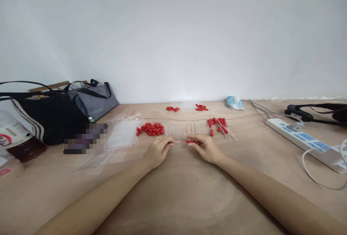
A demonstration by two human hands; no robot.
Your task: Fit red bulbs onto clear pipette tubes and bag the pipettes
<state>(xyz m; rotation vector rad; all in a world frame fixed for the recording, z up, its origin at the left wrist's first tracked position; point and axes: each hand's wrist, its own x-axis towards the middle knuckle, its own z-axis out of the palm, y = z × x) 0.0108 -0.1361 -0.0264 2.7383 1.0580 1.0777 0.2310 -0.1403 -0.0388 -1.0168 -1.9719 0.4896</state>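
My left hand (159, 152) pinches a thin pale stick (176, 141) that points right. Facing it, my right hand (207, 149) has its fingers closed on a small red cap-like piece (191, 141). The stick and the red piece are apart. Just beyond both hands lies a row of thin whitish sticks (176, 128). To its left is a pile of red rounded pieces (153, 129). Several sticks with red ends (222, 125) lie loosely at its right.
Clear zip bags (121, 135) lie left. Behind are a smaller stick row (187, 105) and a blue-white packet (234, 102). A power strip (306, 141) with cables sits right, near a black strapped device (300, 112). Bags (96, 99) and a bottle (21, 137) stand left.
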